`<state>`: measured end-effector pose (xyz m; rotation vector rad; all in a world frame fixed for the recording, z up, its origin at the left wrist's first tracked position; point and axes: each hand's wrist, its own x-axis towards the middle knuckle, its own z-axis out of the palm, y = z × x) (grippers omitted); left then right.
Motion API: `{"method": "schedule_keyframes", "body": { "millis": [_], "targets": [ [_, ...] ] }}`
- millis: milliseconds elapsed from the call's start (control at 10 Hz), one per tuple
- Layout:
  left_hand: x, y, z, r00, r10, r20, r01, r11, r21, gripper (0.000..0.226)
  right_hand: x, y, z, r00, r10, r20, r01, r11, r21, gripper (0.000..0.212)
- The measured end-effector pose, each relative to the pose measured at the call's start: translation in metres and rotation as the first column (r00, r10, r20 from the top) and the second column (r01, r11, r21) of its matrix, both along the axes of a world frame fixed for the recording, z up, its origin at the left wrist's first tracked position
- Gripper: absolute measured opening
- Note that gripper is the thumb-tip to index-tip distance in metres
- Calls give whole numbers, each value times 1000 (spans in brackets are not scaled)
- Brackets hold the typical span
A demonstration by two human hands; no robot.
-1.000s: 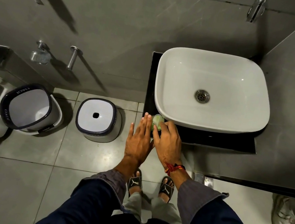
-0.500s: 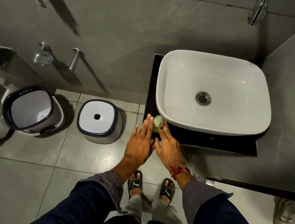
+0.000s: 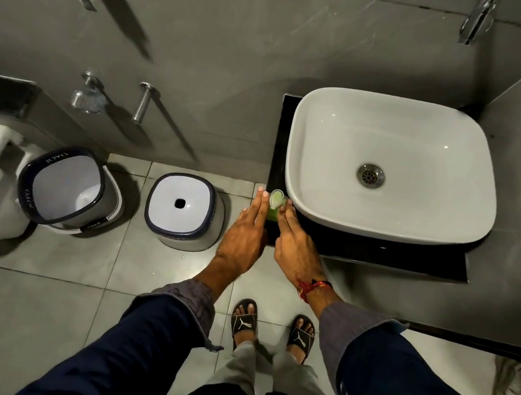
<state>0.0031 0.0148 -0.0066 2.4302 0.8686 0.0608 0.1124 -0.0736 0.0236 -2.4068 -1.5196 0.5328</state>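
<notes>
Both hands flat-fingered, left hand (image 3: 243, 232) and right hand (image 3: 296, 245) flanking green bottle (image 3: 274, 204) beside basin (image 3: 383, 226); best squeeze evenly, keep it upright.

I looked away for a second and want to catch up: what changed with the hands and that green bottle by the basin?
The right hand, whose fingers were curled over the green bottle a second ago, has straightened and now lies along its right side. The left hand stays flat along the left side. The bottle, washbasin, bucket and stool have not moved.
</notes>
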Motion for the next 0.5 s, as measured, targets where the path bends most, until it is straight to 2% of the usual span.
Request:
{"method": "schedule_keyframes", "body": {
  "millis": [100,300,400,500],
  "targets": [
    [-2,3,-4,999,-25,-34,27,998,53,91,-2,-4,-3,996,47,74,-46,999,-15,78],
    [-5,14,6,998,-42,-37,44,997,55,77,-1,-10,12,997,34,70,-39,997,67,71],
    [-4,27,25,998,-59,-30,62,991,119,73,15,-10,35,994,-3,110,-24,971,236,57],
    [8,60,66,997,-75,-9,75,968,239,71,48,2,71,970,-34,240,-53,936,349,51]
  ]
}}
